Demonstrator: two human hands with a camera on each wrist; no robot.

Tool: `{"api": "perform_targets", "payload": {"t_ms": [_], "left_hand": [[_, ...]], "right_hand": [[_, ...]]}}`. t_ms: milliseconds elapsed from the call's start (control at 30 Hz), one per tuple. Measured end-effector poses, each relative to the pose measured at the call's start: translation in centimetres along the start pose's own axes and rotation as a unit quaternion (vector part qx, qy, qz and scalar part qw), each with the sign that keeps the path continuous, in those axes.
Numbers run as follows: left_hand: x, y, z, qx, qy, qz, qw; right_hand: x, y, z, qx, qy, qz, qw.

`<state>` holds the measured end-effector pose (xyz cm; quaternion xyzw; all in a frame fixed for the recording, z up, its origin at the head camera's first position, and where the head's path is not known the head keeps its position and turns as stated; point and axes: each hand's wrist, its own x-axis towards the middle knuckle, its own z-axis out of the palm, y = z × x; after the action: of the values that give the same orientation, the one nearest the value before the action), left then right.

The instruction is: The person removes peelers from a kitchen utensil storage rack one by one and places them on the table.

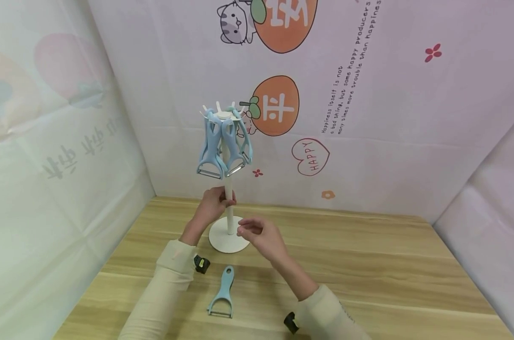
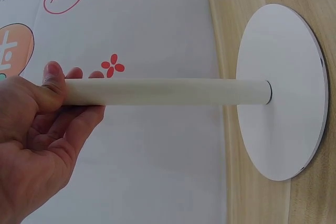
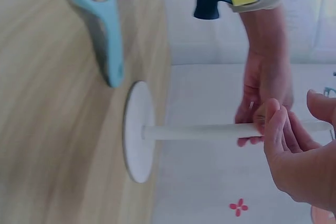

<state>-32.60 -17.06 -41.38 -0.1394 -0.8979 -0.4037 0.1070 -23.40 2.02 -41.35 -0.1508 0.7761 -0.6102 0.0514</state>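
Observation:
A white stand with a round base rises upright on the wooden table. My left hand grips its pole partway up, thumb on one side and fingers curled behind. Just right of the pole, my right hand holds nothing, its fingers loosely bent and apart from the stand in the head view. Several light blue peelers hang by their handle holes from the hooks at the top. One more blue peeler lies on the table in front of the base, blade end toward me, between my forearms.
The wooden table extends to the right of the stand. A printed white cloth hangs behind the table, with more cloth at both sides. Each wrist carries a small black camera mount.

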Motion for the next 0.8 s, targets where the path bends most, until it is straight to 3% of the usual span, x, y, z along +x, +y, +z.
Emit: {"api": "perform_targets", "payload": {"t_ms": [467,800], "left_hand": [[0.0,0.1,0.0,-0.005,0.001,0.017,0.9998],[0.0,0.0,-0.1,0.015,0.009,0.017,0.9997]], "right_hand": [[1.2,-2.6,-0.2,0.037,0.028,-0.025,0.9986],[2.0,-4.8,-0.5,0.043,0.05,-0.1,0.9928]]}}
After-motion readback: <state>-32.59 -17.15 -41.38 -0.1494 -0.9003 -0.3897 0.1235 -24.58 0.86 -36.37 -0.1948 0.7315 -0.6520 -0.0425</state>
